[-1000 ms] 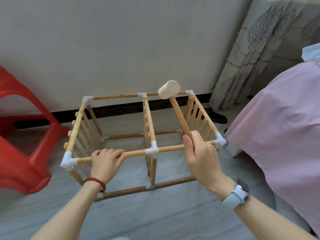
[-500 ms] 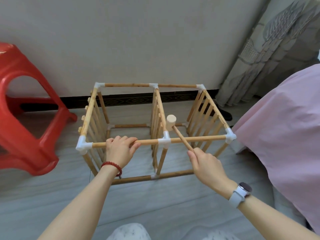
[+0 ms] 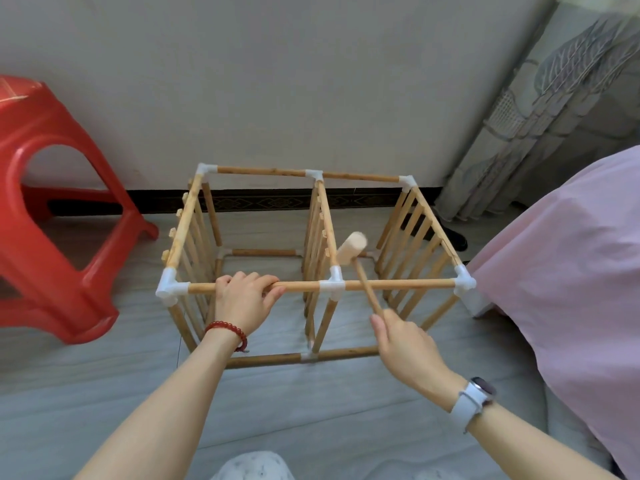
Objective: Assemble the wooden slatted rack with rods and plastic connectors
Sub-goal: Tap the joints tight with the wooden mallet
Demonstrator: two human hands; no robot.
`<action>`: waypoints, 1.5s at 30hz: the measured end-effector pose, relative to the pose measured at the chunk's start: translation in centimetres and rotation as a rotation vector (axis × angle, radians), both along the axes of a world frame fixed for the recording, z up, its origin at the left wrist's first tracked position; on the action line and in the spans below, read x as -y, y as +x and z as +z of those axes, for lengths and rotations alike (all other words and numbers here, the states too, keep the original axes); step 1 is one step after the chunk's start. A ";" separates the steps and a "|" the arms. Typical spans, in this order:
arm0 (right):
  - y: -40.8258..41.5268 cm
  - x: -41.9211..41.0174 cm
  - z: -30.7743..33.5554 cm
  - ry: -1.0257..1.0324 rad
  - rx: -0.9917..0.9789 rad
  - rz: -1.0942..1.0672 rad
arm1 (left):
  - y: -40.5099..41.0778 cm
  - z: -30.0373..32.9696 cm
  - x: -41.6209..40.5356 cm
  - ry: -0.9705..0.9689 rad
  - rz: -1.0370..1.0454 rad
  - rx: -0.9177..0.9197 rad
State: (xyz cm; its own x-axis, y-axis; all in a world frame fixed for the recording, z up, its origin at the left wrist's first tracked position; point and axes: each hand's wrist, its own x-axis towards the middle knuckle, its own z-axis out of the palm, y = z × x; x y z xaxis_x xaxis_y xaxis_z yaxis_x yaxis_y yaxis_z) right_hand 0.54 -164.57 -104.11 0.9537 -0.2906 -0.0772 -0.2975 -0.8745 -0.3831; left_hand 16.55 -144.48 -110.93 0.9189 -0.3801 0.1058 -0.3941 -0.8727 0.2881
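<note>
The wooden rack (image 3: 311, 258) stood on the grey floor (image 3: 311, 420) at the middle of the view, its long axis running from 9 to 3 o'clock, parallel to the wall (image 3: 277, 81) close behind it at 12. A red stool (image 3: 52, 209) sat near its 9 o'clock end with a strip of bare floor between; at 3 o'clock the pink bedcover (image 3: 568, 271) came almost against the white corner connector (image 3: 464, 282). Open floor lay toward 6 o'clock, around the forearms. The left hand (image 3: 244, 303) was curled over the near top rod (image 3: 398, 285), gripping it left of the middle connector (image 3: 333, 285). The right hand (image 3: 405, 341) held the handle of a small wooden mallet (image 3: 353, 251), fingers wrapped round it; the handle pointed toward 11 o'clock, crossing above the near rod, with the blurred head raised beside the middle slatted divider (image 3: 320, 237), inside the right-hand bay
</note>
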 end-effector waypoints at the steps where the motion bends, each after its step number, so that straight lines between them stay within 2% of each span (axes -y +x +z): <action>1: -0.1 0.1 -0.6 -0.046 -0.057 0.003 | 0.1 0.2 0.0 0.011 0.002 -0.018; 2: 0.1 0.3 -0.8 -0.051 -0.032 0.002 | 0.2 0.3 0.0 0.022 -0.001 -0.035; 5: 1.1 0.4 0.0 0.154 0.280 -0.048 | 0.4 0.8 0.0 0.044 -0.011 -0.081; 6: 1.2 0.3 0.0 0.192 0.267 -0.064 | 0.4 1.0 0.0 0.048 -0.016 -0.093; 7: 1.3 0.0 -0.1 0.190 0.156 -0.077 | 0.2 1.1 0.0 0.047 -0.021 -0.097; 9: 1.2 -0.4 -1.1 -0.007 -0.151 -0.058 | 0.0 1.3 0.0 0.052 -0.024 -0.100; 10: 1.4 -0.3 -1.1 -0.074 -0.193 -0.038 | -0.1 1.3 -0.1 0.060 -0.025 -0.092; 11: 1.9 -0.1 -0.6 -0.071 -0.157 -0.042 | -0.1 1.3 0.0 0.069 -0.028 -0.084; 14: 4.6 0.4 1.9 0.157 0.115 -0.060 | 0.1 1.6 0.1 0.082 -0.032 -0.138; 16: 7.5 1.0 3.1 0.230 0.183 -0.103 | 0.8 1.9 0.8 0.061 -0.033 -0.174; 20: 13.9 2.8 2.1 0.128 0.083 -0.189 | 2.9 2.9 3.9 0.032 -0.056 -0.156; 23: 17.7 3.8 2.2 0.136 0.086 -0.206 | 3.9 3.3 7.2 -0.064 -0.183 -0.154; 26: 20.7 4.6 3.9 0.149 0.305 -0.100 | 5.3 3.0 10.4 -0.057 -0.307 -0.184; 29: 23.4 5.3 5.0 0.121 0.531 -0.076 | 6.9 1.2 12.2 0.006 -0.345 -0.200; 31: 25.0 5.7 3.8 0.146 0.474 -0.096 | 7.7 0.2 12.5 -0.046 -0.339 -0.211; 34: 27.0 6.8 1.3 0.109 0.194 -0.120 | 8.0 -0.4 12.8 -0.062 -0.356 -0.225; 36: 28.0 7.4 1.5 0.111 0.260 -0.109 | 7.9 -0.3 12.8 -0.061 -0.358 -0.220; 39: 28.7 7.3 2.5 0.184 0.553 -0.080 | 7.8 -0.3 12.7 -0.067 -0.358 -0.234; 40: 28.8 7.2 2.1 0.191 0.568 -0.085 | 7.9 -0.3 12.7 -0.056 -0.360 -0.231; 41: 28.8 7.1 1.1 0.179 0.512 -0.090 | 7.9 -0.2 12.7 -0.050 -0.362 -0.231; 43: 29.1 7.0 -1.0 0.143 0.183 -0.085 | 7.8 -0.2 12.8 -0.050 -0.357 -0.223; 44: 29.2 7.1 -1.4 0.099 0.102 -0.085 | 7.8 -0.1 12.8 -0.043 -0.358 -0.218; 45: 29.7 7.3 -1.4 0.066 0.122 -0.091 | 7.8 -0.1 12.9 -0.033 -0.359 -0.214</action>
State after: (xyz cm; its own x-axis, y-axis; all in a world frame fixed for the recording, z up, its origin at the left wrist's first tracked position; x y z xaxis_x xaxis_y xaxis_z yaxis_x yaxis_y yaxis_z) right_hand 30.21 -171.88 -105.52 0.9270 -0.3746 0.0161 -0.3221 -0.8176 -0.4772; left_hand 24.38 -157.33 -111.01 0.7310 -0.6801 -0.0557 -0.5999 -0.6794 0.4225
